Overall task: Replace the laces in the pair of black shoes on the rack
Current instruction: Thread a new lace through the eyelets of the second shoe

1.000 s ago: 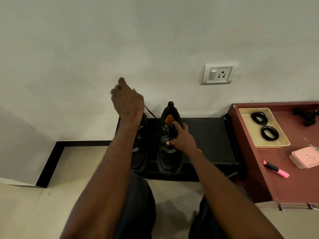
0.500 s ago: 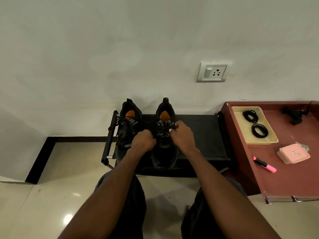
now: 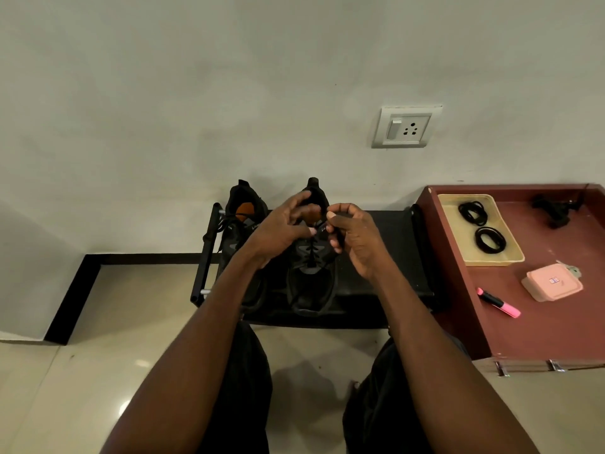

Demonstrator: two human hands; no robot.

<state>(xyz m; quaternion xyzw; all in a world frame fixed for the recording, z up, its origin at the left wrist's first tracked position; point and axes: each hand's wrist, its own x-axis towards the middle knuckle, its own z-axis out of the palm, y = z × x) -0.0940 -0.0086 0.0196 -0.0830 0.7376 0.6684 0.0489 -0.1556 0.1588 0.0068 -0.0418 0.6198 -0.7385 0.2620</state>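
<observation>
**Two hands at the laces of a black shoe on a low rack**

- Wall (image 3: 196, 93): pale, plain; one white switch-and-socket plate (image 3: 406, 126) mounted on it, no lettering legible.
- Floor (image 3: 114, 322): glossy cream tile with a black skirting band along the wall.
- Side table (image 3: 540, 332): dark red top, standing to the right of the rack. Holds a shallow cream tray (image 3: 515, 257) with two coils of black lace (image 3: 490, 239) lying in it, a pink box (image 3: 552, 283) with a small label too small to read, a pink highlighter (image 3: 498, 303), and a dark object at the far edge, unclear.
- Shoe rack (image 3: 386, 257): low, black, against the wall, directly in front of the seated person's knees.
- Pair of black shoes: both stand on the rack's left half, toes toward the person. Left-hand shoe (image 3: 242, 217) shows an orange insole and loose lace; pale script on its tongue, unreadable. Right-hand shoe (image 3: 311, 276) lies under both hands.
- Left arm: bare, stretched forward. Left hand (image 3: 278, 234) raised over the right-hand shoe's tongue, fingers spread and bent; whether they grip anything cannot be told.
- Right arm: bare, stretched forward. Right hand (image 3: 357, 237) just beside the left, thumb and forefinger pinching a black lace (image 3: 322, 221) above the shoe's upper eyelets, remaining fingers curled
</observation>
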